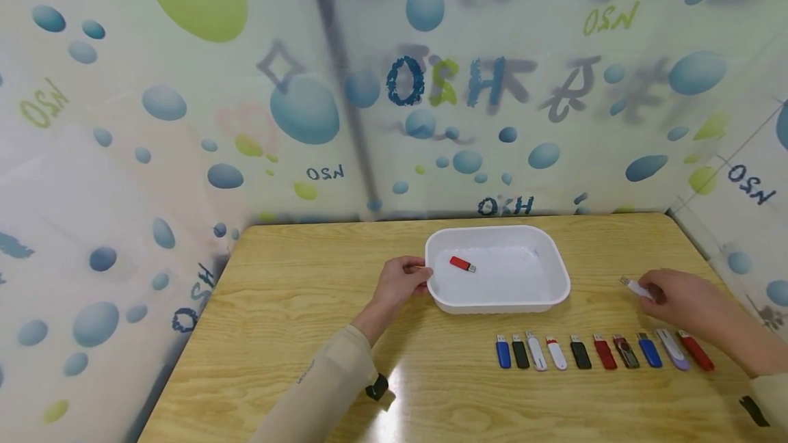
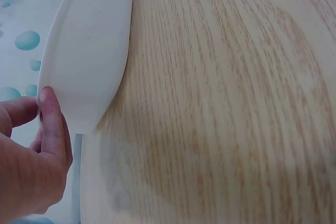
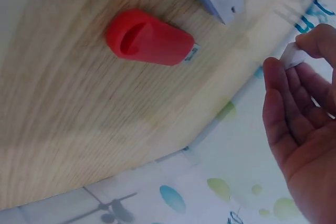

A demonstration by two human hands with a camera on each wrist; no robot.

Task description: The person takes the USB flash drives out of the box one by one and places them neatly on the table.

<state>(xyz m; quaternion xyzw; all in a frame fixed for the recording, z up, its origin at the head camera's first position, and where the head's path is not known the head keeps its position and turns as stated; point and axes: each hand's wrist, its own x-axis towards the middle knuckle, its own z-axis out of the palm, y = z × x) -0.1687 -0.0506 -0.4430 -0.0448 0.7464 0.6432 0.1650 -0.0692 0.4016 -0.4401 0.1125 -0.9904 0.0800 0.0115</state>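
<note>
My left hand (image 1: 400, 284) pinches the left rim of a white plastic tray (image 1: 498, 307); the left wrist view shows thumb and fingers on either side of that rim. Inside the tray lies a red USB stick (image 1: 460, 263). Off to the tray's right, my right hand (image 1: 683, 303) pinches a white USB stick (image 1: 637, 288) above the table, its metal plug pointing left. Between thumb and fingertips, only the end of this white stick (image 3: 292, 56) shows in the right wrist view. Below the right hand lies another red USB stick (image 1: 695, 351).
A row of several USB sticks in blue, black, white and red runs along the table in front of the tray, including a black one (image 1: 580, 352) and a white-purple one (image 1: 672, 349). A patterned curtain (image 1: 431, 156) stands behind the wooden table (image 1: 295, 292).
</note>
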